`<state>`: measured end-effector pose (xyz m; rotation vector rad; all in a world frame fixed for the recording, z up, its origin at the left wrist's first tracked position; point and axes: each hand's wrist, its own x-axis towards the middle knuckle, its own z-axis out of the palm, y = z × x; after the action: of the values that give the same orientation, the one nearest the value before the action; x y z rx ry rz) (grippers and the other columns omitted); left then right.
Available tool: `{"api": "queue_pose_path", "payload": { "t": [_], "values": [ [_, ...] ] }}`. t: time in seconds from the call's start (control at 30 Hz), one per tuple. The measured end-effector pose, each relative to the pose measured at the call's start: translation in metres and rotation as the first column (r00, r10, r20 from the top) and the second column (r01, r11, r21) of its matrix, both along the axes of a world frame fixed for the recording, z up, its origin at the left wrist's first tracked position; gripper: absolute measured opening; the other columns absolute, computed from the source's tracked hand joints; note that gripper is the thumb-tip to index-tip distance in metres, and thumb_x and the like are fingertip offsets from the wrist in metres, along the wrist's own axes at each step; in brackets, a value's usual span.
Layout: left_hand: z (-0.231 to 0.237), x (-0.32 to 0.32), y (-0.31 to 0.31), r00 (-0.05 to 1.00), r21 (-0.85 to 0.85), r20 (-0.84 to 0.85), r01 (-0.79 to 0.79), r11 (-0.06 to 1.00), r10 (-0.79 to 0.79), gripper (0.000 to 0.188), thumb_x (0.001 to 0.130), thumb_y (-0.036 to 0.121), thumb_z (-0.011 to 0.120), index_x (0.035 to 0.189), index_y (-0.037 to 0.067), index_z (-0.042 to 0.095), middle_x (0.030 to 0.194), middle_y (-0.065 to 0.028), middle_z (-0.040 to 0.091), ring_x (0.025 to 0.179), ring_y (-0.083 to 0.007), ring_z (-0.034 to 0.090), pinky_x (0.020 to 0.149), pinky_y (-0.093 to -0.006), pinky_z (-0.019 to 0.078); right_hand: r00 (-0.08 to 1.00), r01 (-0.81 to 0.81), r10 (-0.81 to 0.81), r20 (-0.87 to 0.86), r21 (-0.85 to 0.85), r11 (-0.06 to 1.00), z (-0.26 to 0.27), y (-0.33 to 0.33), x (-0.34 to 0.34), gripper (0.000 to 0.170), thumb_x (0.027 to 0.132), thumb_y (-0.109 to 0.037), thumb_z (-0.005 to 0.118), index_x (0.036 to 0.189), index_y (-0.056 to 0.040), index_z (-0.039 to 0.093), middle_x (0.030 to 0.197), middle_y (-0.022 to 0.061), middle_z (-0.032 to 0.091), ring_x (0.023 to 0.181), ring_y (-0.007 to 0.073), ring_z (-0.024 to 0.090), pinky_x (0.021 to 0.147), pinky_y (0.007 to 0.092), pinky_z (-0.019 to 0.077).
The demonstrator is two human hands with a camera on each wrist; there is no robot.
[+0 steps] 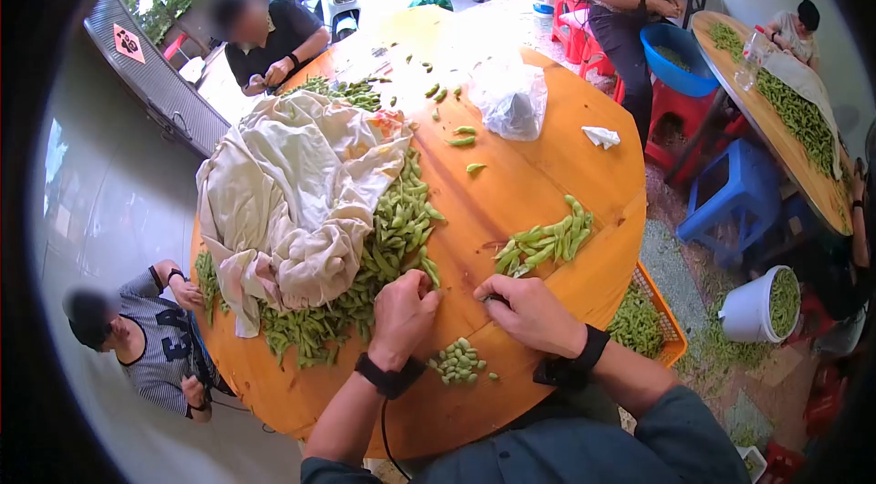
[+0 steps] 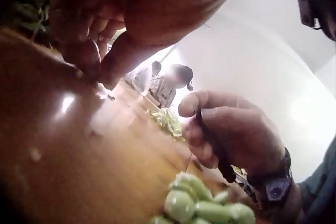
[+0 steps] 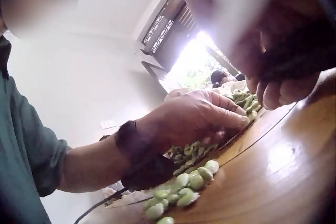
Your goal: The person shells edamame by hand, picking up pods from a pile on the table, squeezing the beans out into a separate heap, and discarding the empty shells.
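My left hand (image 1: 406, 315) is at the edge of the heap of green soybean pods (image 1: 394, 238), thumb and fingertips together low over the wooden table (image 1: 474, 301). Whether a pod is between those fingertips I cannot tell. To its right, my right hand (image 1: 534, 315) has curled fingers that grip a slim dark tool (image 2: 218, 153), seen best in the left wrist view. Shelled green beans (image 1: 459, 362) lie in a small pile between my wrists. Just beyond the right hand is a smaller bunch of pods (image 1: 552, 242).
A crumpled pale cloth (image 1: 301, 183) covers much of the pod heap. A clear plastic bag (image 1: 509, 101) and a white tissue (image 1: 600, 136) lie farther back. An orange crate (image 1: 671, 320) and a white bucket (image 1: 753, 306) stand right. Other people sit around the tables.
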<state>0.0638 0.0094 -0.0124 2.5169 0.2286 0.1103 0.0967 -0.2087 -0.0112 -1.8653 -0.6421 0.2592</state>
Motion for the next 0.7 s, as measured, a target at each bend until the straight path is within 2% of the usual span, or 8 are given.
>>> {"api": "queue_pose_path", "payload": {
  "t": [0.1,0.13,0.17,0.2,0.27,0.47,0.57,0.7],
  "values": [
    [0.002,-0.008,0.002,1.0,-0.12,-0.021,0.0,0.993,-0.002,0.021,0.082,0.014,0.073,0.092,-0.002,0.065,0.071,-0.0084,0.066,0.063,-0.0164,0.063,0.059,-0.0309,0.0495,0.999,-0.04,0.04,-0.035,-0.015,0.999,0.0,0.005,-0.002,0.02,0.089,-0.008,0.057,0.104,0.0025,0.066,0.085,0.0246,0.068,0.081,0.0395,0.068,0.072,0.043,0.0544],
    [0.008,-0.009,0.003,0.993,-0.424,-0.116,-0.072,0.903,0.025,0.017,0.085,0.013,0.071,0.093,-0.001,0.065,0.073,-0.0056,0.067,0.062,-0.012,0.061,0.056,-0.0266,0.0478,0.997,-0.061,0.06,-0.049,-0.016,0.998,0.0,0.006,-0.002,0.021,0.089,-0.008,0.057,0.105,0.0024,0.066,0.086,0.0244,0.068,0.081,0.0389,0.069,0.073,0.0432,0.0544],
    [0.014,-0.009,0.003,0.977,-0.676,-0.211,-0.162,0.719,0.021,0.013,0.088,0.011,0.069,0.094,0.0,0.066,0.075,-0.0028,0.067,0.061,-0.0075,0.059,0.054,-0.0223,0.0461,0.997,-0.06,0.059,-0.049,-0.018,0.998,-0.001,0.008,-0.002,0.021,0.089,-0.008,0.057,0.105,0.0024,0.066,0.086,0.0244,0.068,0.081,0.0389,0.069,0.073,0.0432,0.0544],
    [0.021,-0.011,0.002,0.977,-0.677,-0.211,-0.161,0.718,0.02,0.013,0.088,0.011,0.069,0.094,0.0,0.066,0.075,-0.0028,0.067,0.061,-0.0075,0.059,0.054,-0.0223,0.0461,0.998,-0.054,0.054,-0.042,0.008,0.999,-0.004,0.01,-0.002,0.022,0.089,-0.008,0.057,0.106,0.0023,0.066,0.087,0.0238,0.069,0.081,0.0378,0.069,0.073,0.0424,0.0545],
    [0.03,-0.014,0.001,0.965,-0.775,-0.26,-0.235,0.587,0.043,0.007,0.093,0.009,0.065,0.095,0.002,0.066,0.078,0.0004,0.066,0.06,-0.0036,0.056,0.051,-0.0168,0.0426,0.998,-0.05,0.051,-0.036,0.031,0.998,-0.008,0.013,-0.001,0.022,0.09,-0.009,0.057,0.107,0.0022,0.066,0.087,0.0232,0.069,0.08,0.0367,0.069,0.073,0.0416,0.0547],
    [0.025,-0.033,-0.009,0.939,-0.879,-0.343,-0.319,0.354,-0.005,0.01,0.093,0.008,0.066,0.102,0.002,0.066,0.079,-0.0001,0.066,0.06,-0.0037,0.056,0.05,-0.0178,0.0419,0.903,-0.04,0.105,-0.417,0.162,0.986,-0.005,0.018,-0.002,0.026,0.092,-0.009,0.056,0.112,0.0053,0.063,0.081,0.0115,0.07,0.072,0.0174,0.068,0.068,0.0321,0.0544],
    [0.018,-0.037,-0.01,0.96,-0.861,-0.279,-0.235,0.452,-0.033,0.012,0.093,0.007,0.066,0.104,0.002,0.065,0.078,0.0005,0.065,0.061,-0.0035,0.056,0.051,-0.0175,0.0414,0.897,-0.04,0.122,-0.426,0.197,0.98,-0.006,0.02,-0.001,0.026,0.093,-0.009,0.054,0.113,0.0059,0.062,0.079,0.0069,0.069,0.071,0.0111,0.065,0.065,0.0282,0.0534],
    [0.017,-0.043,-0.017,0.961,-0.862,-0.273,-0.232,0.45,-0.028,0.012,0.093,0.008,0.066,0.104,0.002,0.065,0.077,0.0017,0.064,0.061,-0.0034,0.056,0.051,-0.0173,0.0409,0.821,-0.03,0.162,-0.548,0.242,0.97,-0.008,0.019,0.0,0.023,0.096,-0.01,0.055,0.112,0.0039,0.063,0.082,0.0034,0.068,0.067,0.0075,0.063,0.061,0.023,0.0515]
  ]
}}
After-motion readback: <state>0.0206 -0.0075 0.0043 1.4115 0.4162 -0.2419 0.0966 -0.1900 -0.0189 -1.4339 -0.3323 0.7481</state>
